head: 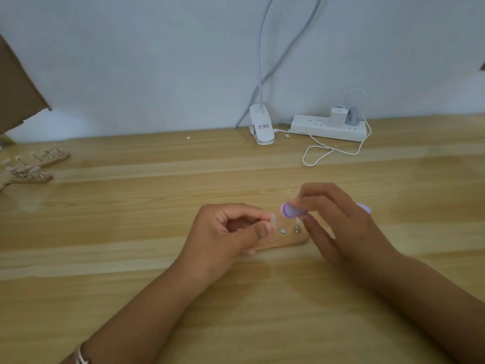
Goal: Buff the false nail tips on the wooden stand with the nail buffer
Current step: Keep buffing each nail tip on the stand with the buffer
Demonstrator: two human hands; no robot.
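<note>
Left hand [223, 237]: fingers curled, thumb and forefinger pinching one clear false nail tip [273, 221] over the wooden stand [286, 241]. The stand lies flat on the surface [157, 258]. Right hand [341, 222]: fingers curled round the purple nail buffer [293, 210], whose end sits at 2 o'clock of the tip; contact unclear.

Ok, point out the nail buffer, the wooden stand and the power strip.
nail buffer [290, 210]: head view, purple rounded end.
wooden stand [286, 241]: head view, bare front edge.
power strip [311, 125]: head view, white top face.
</note>
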